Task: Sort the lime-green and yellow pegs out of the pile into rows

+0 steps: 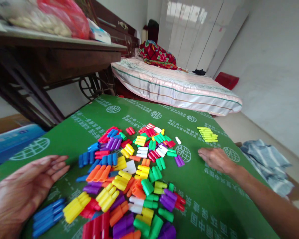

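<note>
Left grip (22,189): open, fingers straight and loosely spread, holding nothing, at near left corner of bench (209,202). Blue pieces (48,215) in row just beside it; contact unclear. Right grip (215,159): flat, fingers extended, pinching nothing, resting on green cover toward right edge. Lime stack (208,134) near it on far side, apart. Mixed pile of coloured plastic pieces (129,179) between both grips, mid-bench. Bed (174,86) beyond far edge; dark wooden table (52,43) off left.

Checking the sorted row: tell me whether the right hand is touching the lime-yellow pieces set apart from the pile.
Apart. The head view shows bare green mat between the right hand and the lime-yellow pieces.
</note>
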### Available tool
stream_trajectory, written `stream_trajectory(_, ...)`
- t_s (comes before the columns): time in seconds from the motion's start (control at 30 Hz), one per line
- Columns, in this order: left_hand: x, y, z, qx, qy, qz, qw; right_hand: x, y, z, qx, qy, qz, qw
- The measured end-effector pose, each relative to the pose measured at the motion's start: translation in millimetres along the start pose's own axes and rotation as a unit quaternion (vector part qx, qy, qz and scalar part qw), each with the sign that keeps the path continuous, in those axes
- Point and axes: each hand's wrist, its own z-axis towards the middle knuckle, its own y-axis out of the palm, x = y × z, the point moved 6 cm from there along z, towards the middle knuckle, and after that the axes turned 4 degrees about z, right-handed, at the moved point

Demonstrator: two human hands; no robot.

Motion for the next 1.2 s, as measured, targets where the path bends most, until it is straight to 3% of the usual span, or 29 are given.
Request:
stream_trajectory(0.1, 6.7, 7.3, -9.7, 0.018, -0.017, -0.033, 0.999, -39.3, -1.6, -7.7, 0.011, -0.059, 0.029, 0.998)
stream_trajectory(0.23, 15.5, 17.0, -24.0, 0.039, -0.038, -0.048, 0.997, -70.3, -7.1, -15.2, 0.026, -0.109, 0.050, 0.992)
stream_trajectory(0.53, 16.1, 21.1, -27.9, 0.007, -0.013, -0.074, 0.997, -98.0, -25.5, -30.0, 0.034, -0.144, 0.107, 0.983)
stream_trajectory(0.83, 14.6, 19.5, -28.8, -0.005, -0.003, -0.090, 0.996, -143.2, -42.8, -38.8, 0.027, -0.201, 0.127, 0.971)
stream_trajectory(1.0, 14.4, 19.3, -29.4, -0.011, -0.006, -0.095, 0.995, -160.8, -48.2, -29.5, 0.003, -0.168, 0.141, 0.976)
stream_trajectory(1.2, 14.2, 19.7, -28.9, -0.015, -0.004, -0.097, 0.995, -184.6, -49.0, -13.1, -0.077, -0.101, 0.086, 0.988)
